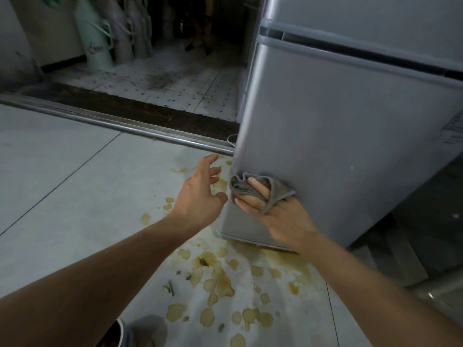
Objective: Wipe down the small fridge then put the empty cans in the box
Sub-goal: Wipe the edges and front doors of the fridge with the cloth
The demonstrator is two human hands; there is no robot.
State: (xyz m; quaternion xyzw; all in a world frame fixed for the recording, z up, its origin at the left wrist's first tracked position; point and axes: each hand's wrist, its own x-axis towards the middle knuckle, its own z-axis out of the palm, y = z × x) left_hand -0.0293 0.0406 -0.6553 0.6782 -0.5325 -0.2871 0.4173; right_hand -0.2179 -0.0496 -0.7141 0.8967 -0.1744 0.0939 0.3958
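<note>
The small silver fridge (338, 136) stands at the right, its lower door facing me. My right hand (273, 211) holds a grey cloth (253, 186) and presses it against the lower left part of the fridge door, the cloth wrapped between its fingers. My left hand (200, 194) hovers just left of the cloth with fingers relaxed and spread, holding nothing and apart from the fridge. No cans or box are in view.
Yellow-brown spill stains (215, 276) cover the white tiled floor below the fridge. A metal door track (112, 121) crosses the floor at the left. Pale thermos flasks (95, 36) stand beyond it. A slipper (147, 331) shows at the bottom edge.
</note>
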